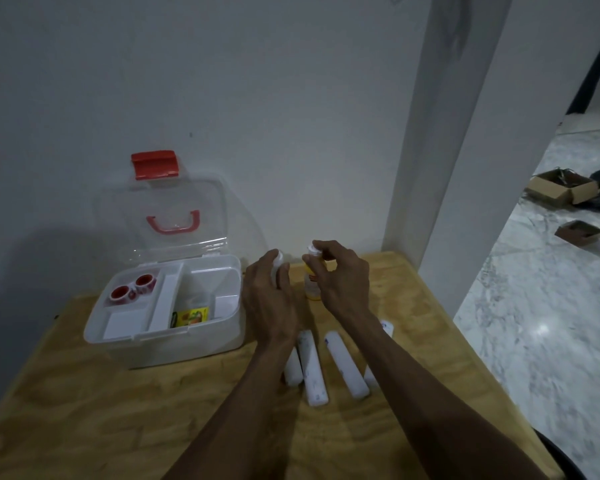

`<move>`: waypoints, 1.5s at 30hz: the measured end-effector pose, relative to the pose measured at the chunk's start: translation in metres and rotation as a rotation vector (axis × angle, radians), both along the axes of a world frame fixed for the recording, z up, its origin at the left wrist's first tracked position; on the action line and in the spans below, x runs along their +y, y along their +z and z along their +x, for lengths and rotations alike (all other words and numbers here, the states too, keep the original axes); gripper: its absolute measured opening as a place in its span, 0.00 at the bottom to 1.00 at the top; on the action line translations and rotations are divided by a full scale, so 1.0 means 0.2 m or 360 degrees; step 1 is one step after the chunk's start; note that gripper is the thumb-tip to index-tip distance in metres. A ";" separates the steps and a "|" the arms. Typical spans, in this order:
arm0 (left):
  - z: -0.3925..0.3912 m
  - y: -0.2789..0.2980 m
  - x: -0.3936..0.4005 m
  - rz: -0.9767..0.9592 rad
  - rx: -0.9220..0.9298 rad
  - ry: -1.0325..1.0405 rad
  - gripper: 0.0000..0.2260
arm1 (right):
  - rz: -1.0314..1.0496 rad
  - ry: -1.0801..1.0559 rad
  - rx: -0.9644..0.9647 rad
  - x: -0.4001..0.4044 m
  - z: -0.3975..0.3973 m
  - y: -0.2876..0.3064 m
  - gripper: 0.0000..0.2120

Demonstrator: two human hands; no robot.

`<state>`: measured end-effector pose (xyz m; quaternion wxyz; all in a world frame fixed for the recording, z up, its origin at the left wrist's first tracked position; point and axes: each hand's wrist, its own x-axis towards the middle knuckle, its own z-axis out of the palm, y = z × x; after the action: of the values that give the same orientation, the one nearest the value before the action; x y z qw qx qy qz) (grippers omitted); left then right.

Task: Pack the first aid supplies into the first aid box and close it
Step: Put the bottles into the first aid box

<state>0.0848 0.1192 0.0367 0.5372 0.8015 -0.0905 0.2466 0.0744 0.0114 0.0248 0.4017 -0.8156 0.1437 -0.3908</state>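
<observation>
Head view, open first aid box (pixel 201 341) at the table's (pixel 84 427) left, left hand (pixel 269 299) curled around a white bottle (pixel 278 261), right hand (pixel 340 277) pinching the cap of a yellow bottle (pixel 310 287), white rolls (pixel 312 368) lying nearer on the table.

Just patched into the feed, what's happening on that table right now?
A person is packing a first aid box that stands open on the wooden table, its lid leaning back towards the wall. Two red tape rolls and a yellow packet are already inside. The left hand is wrapped around a white-capped item, the right hand grips the cap of a yellow bottle. Several white rolls lie unpacked on the table.
</observation>
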 end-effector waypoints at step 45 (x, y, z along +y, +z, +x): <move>0.42 0.22 0.68 0.0173 0.0061 -0.0420 0.13 | -0.0008 0.0258 0.0018 0.60 0.13 0.20 0.10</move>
<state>0.1690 0.2558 0.0807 0.5224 0.8152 -0.1978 0.1532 0.1010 0.1324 0.0650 0.4293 -0.8277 0.0785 -0.3528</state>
